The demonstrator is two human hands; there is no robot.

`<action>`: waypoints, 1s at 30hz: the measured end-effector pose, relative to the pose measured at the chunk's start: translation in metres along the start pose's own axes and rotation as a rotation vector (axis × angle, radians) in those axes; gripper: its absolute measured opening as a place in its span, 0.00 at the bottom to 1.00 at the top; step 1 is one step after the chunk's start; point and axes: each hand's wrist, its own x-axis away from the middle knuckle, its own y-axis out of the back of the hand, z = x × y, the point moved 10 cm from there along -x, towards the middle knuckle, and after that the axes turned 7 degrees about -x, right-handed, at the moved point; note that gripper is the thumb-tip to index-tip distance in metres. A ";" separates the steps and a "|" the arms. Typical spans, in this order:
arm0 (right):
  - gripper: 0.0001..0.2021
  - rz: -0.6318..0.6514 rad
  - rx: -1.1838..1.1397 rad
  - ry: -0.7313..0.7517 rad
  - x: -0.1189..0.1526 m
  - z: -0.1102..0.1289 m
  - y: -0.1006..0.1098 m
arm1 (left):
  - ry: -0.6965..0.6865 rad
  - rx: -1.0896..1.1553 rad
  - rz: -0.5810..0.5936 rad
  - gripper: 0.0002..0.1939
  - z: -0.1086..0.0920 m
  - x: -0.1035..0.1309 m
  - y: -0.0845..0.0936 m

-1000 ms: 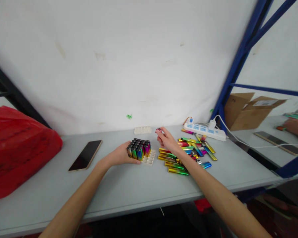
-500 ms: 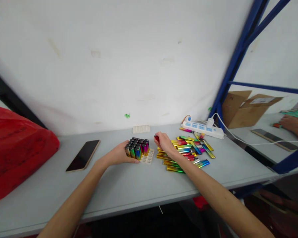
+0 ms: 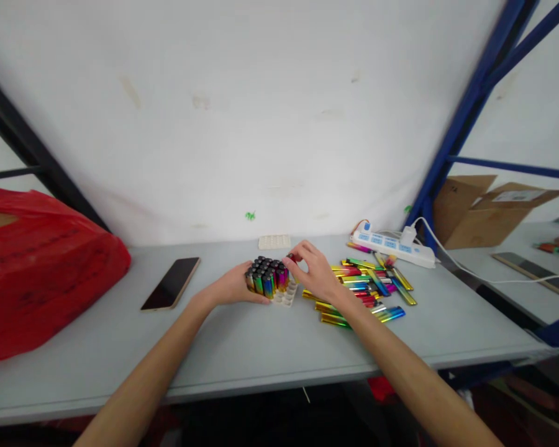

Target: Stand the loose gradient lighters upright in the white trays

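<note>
Several shiny coloured tubes with black tops (image 3: pixel 266 276) stand upright, packed together in a pale tray with round holes (image 3: pixel 286 297). Around their left and front sides my left hand (image 3: pixel 235 285) is wrapped, thumb along the front. At the tray's back right corner my right hand (image 3: pixel 310 270) pinches a small dark-topped tube (image 3: pixel 290 256); most of it is hidden by the fingers. To the right of the tray lies a loose pile of metallic gold, red, green and blue tubes (image 3: pixel 363 282), partly under the right forearm.
A phone (image 3: pixel 171 284) and a red plastic bag (image 3: pixel 51 273) are on the left. A second pale tray (image 3: pixel 274 241) lies by the wall. A white power strip (image 3: pixel 394 246), a blue frame (image 3: pixel 466 118) and a cardboard box (image 3: pixel 489 214) are on the right. Beyond, a person's hand shows.
My right hand has come in from the pile side to the tubes standing in the tray, still pinching its tube. The camera view has shifted slightly. My left hand keeps its hold.
</note>
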 end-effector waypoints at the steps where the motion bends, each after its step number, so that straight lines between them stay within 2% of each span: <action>1: 0.16 0.009 0.023 0.034 0.000 0.005 -0.001 | -0.005 -0.006 -0.004 0.44 0.000 0.000 0.000; 3: 0.15 0.054 0.033 0.032 0.002 0.005 -0.008 | 0.001 -0.016 0.000 0.44 0.002 0.000 0.000; 7: 0.13 0.168 0.006 -0.069 0.009 -0.009 -0.027 | 0.016 -0.009 0.006 0.42 0.004 0.001 -0.002; 12: 0.11 0.230 0.070 -0.132 0.015 -0.018 -0.040 | 0.009 0.007 -0.015 0.41 0.001 0.002 0.000; 16: 0.14 0.283 0.075 -0.126 0.016 -0.020 -0.047 | -0.001 -0.005 -0.017 0.41 -0.002 0.002 0.000; 25: 0.19 0.327 0.210 -0.092 0.015 -0.019 -0.047 | 0.024 -0.013 -0.011 0.43 0.005 0.000 0.000; 30: 0.25 0.385 0.417 -0.170 0.016 -0.026 -0.052 | 0.058 -0.037 -0.019 0.43 0.007 0.000 0.002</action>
